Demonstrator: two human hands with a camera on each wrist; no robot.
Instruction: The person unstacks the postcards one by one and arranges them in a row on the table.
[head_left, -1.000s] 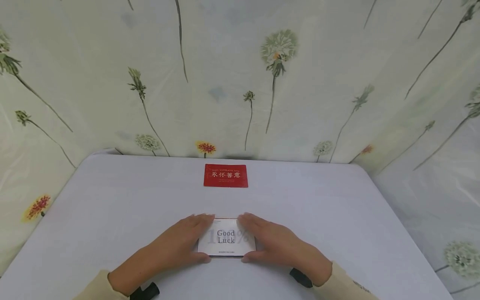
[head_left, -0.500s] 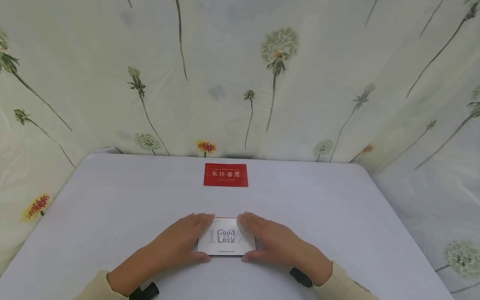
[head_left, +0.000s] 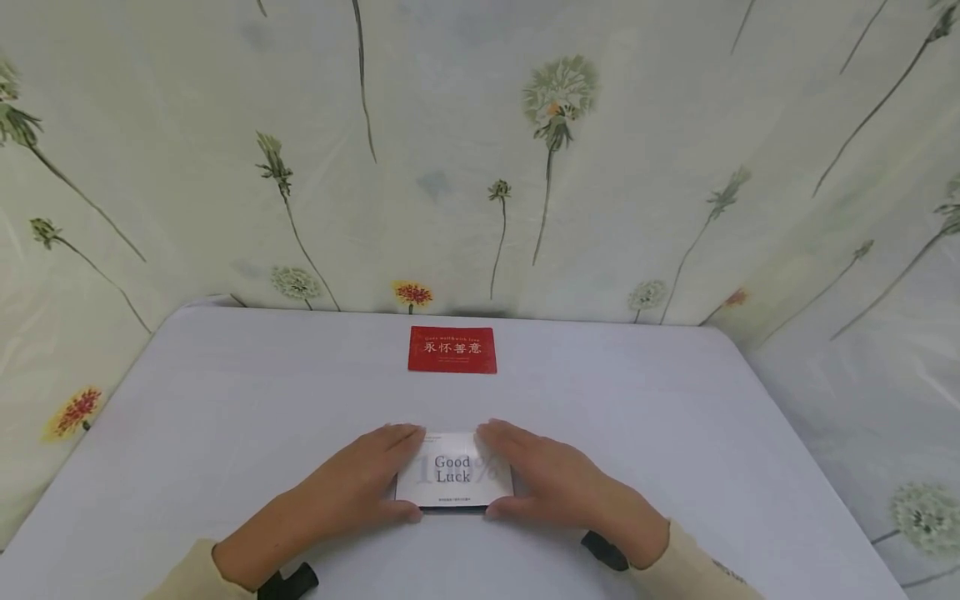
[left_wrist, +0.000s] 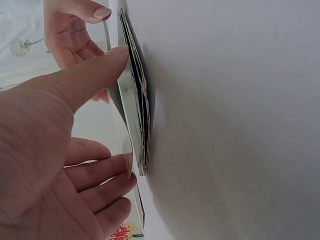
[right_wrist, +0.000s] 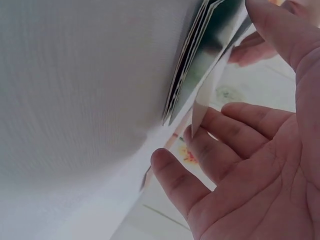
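A white card (head_left: 453, 490) printed "Good Luck" faces up near the front of the table. My left hand (head_left: 366, 479) holds its left end, thumb at the near edge and fingers at the far edge. My right hand (head_left: 553, 477) grips the right end the same way. In the left wrist view, this top card stands apart from several folded cards or sheets (left_wrist: 136, 110) beneath it, with a gap towards the far side. The right wrist view also shows the loose edge of the card (right_wrist: 202, 102) against my fingertips, above the layered stack (right_wrist: 192, 65).
A red card (head_left: 452, 360) with white lettering lies flat near the table's back edge. The white-covered table (head_left: 637, 400) runs back to a curtain (head_left: 450, 125) printed with dandelions. Dark straps (head_left: 288, 582) show at the wrists.
The white card has shifted slightly away from me, and a darker edge now shows more along its near side. Both hands moved a little with it. The red card has stayed put.
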